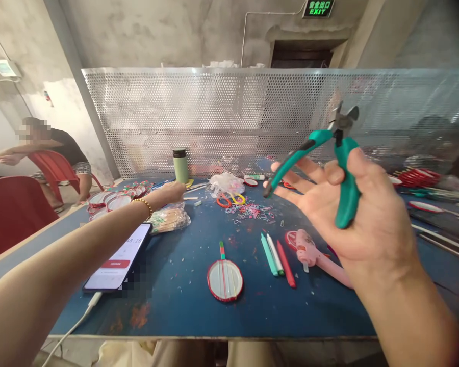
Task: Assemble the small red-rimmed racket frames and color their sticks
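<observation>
My right hand [371, 219] is raised above the table and holds a pair of diagonal cutters [348, 183] with green handles. The cutters' jaws are apart and point up; one handle rests at my thumb, the other by my fingers. My left hand [171, 192] reaches to the far left over the table, beside a clear bag of thin wooden sticks [172, 219]; its fingers are turned away, so what they hold is hidden. Near the table's front lies a small round racket-like piece [225, 280] with a red rim and a striped stem.
A green tumbler [181, 167] stands beyond my left hand. A phone [118, 260] on a cable lies under my left forearm. Markers [277, 257], a pink glue gun [309, 252], scissors [229, 200] and small pink clips [252, 210] lie on the table. A perforated metal panel [199, 112] stands behind.
</observation>
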### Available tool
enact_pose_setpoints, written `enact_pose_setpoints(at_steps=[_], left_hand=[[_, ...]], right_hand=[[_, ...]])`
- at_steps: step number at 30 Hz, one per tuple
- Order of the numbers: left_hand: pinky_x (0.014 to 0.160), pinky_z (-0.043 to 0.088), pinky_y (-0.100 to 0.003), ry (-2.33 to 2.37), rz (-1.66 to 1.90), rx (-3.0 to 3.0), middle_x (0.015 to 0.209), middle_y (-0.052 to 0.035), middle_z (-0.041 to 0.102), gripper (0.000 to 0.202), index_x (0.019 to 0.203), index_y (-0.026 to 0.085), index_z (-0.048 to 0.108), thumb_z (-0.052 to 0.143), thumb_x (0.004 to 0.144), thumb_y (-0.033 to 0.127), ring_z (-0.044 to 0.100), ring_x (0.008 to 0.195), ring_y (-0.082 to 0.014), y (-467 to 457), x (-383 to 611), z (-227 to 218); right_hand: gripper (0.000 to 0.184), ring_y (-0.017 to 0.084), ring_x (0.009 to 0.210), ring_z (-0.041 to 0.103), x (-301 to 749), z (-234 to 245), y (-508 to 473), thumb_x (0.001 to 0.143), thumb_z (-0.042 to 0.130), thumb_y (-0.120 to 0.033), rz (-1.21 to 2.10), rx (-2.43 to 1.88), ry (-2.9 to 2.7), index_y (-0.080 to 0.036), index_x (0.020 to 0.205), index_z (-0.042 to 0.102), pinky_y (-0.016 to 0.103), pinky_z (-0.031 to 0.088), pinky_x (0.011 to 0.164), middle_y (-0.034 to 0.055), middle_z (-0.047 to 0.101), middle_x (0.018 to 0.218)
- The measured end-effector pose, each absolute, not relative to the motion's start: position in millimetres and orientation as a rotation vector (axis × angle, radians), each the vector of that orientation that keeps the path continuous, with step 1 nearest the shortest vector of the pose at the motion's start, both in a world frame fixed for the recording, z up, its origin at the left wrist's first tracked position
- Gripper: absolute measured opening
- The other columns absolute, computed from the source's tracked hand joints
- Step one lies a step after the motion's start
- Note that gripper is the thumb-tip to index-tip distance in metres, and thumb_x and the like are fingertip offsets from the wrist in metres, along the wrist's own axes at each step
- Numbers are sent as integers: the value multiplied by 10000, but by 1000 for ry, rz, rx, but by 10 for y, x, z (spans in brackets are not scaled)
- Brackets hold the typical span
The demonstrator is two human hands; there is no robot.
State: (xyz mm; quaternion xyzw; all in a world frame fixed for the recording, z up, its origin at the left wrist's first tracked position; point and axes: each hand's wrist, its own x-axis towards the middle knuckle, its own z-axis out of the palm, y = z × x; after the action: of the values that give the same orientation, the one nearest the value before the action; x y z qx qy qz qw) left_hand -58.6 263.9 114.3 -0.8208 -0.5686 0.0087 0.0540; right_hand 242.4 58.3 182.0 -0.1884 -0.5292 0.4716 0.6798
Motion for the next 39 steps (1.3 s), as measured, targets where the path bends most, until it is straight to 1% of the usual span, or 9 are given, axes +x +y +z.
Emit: enact_pose_setpoints(at_steps=[3, 8, 10, 12, 16, 20, 26, 34, 39], left_hand=[[661, 432, -303, -1740, -151, -2379, 825, -160, 647, 333, 1138, 75, 559, 469, 828, 158, 631, 782, -240, 2432, -525, 1411], [546, 336, -255, -1681, -1160, -2298, 636, -25, 530, 168, 945, 155, 588, 477, 821, 175, 481, 580, -131, 1691, -312, 1872], [512, 315, -243, -1634, -1517, -2263, 599, -3, 495, 171, 916, 166, 588, 437, 838, 175, 439, 542, -115, 1308, -178, 1874], [489, 307, -238, -1587, -1651, -2416, 586, 10, 482, 190, 914, 172, 593, 413, 878, 223, 414, 510, -105, 1000, -8, 1750], [505, 309, -245, -1610, -1422, -2544, 609, 7, 528, 276, 882, 176, 569, 504, 902, 444, 466, 534, -117, 856, 333, 1382], [560, 342, -262, -1688, -1096, -2495, 665, -26, 600, 275, 912, 178, 574, 491, 923, 439, 563, 596, -164, 1069, 490, 1202], [600, 384, -260, -1799, -1008, -2577, 770, -71, 684, 245, 950, 186, 599, 410, 963, 342, 647, 693, -196, 993, 511, 1017], [609, 381, -257, -1727, -1129, -2730, 750, -49, 653, 290, 955, 186, 564, 331, 988, 355, 610, 658, -174, 1025, 487, 786], [598, 368, -242, -1630, -1462, -2746, 745, -14, 608, 319, 962, 194, 572, 317, 995, 384, 531, 638, -138, 1004, 392, 953]], right_hand=[[350, 328, 1204, 544, 2336, 1785, 618, 860, 597, -458, 1070, -412, -1254, -234, 603, 514, 616, 415, 957, 7, 678, 1112], [344, 303, 1143, 591, 2224, 1777, 742, 875, 569, -440, 1101, -353, -1245, -222, 625, 477, 578, 449, 938, 11, 667, 1102], [353, 280, 1082, 625, 2146, 1723, 802, 877, 571, -437, 1102, -362, -1236, -216, 633, 444, 541, 479, 914, 22, 670, 1077], [362, 251, 1023, 647, 2046, 1618, 872, 862, 594, -456, 1100, -411, -1247, -218, 647, 426, 476, 512, 874, 29, 682, 1011], [322, 211, 959, 668, 1880, 1346, 1021, 851, 581, -424, 1097, -496, -1194, -228, 648, 426, 360, 535, 783, 35, 690, 922], [316, 210, 910, 684, 1857, 1169, 1109, 810, 599, -379, 1104, -546, -1062, -219, 614, 410, 346, 539, 764, 41, 703, 912], [114, 246, 958, 688, 1798, 1041, 1078, 745, 649, -316, 1192, -616, -982, -214, 749, 599, 373, 547, 828, 56, 731, 884], [240, 264, 1056, 668, 1805, 934, 1100, 719, 651, -228, 1363, -715, -1128, -203, 955, 684, 381, 529, 908, 67, 751, 969], [313, 252, 1047, 665, 1898, 998, 1114, 749, 628, -232, 1229, -703, -1135, -235, 1059, 668, 359, 553, 829, 56, 720, 1074]])
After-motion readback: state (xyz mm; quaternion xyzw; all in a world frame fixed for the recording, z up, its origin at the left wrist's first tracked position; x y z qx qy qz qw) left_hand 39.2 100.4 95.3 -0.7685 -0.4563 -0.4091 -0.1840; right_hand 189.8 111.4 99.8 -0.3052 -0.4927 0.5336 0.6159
